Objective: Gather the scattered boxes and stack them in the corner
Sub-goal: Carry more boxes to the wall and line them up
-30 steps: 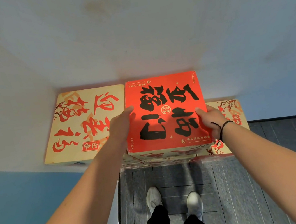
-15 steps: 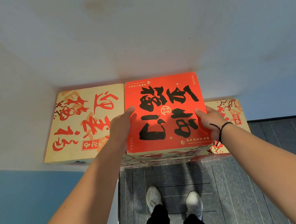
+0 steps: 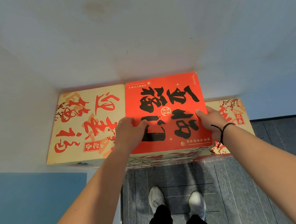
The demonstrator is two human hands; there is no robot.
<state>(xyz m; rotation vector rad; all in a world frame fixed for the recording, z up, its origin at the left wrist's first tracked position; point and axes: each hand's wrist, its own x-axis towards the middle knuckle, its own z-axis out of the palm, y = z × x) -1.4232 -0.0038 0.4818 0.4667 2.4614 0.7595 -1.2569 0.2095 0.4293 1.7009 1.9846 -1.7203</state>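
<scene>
A plain indoor room corner: white walls (image 3: 132, 29), a blue lower panel (image 3: 23, 203), grey floor tiles (image 3: 237, 184), printed gift boxes (image 3: 88, 119) stacked.

Red box (image 3: 166, 113) with black calligraphy, flat on top of the stack, against the wall. Beige box (image 3: 87, 125) with red calligraphy touching its left; another beige box (image 3: 236, 117) lower, right.

Head camera looks steeply down, close above stacked boxes (image 3: 166, 113).

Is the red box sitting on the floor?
No, the red box sits up on top of other boxes, well above the floor, with both hands on it.
</scene>
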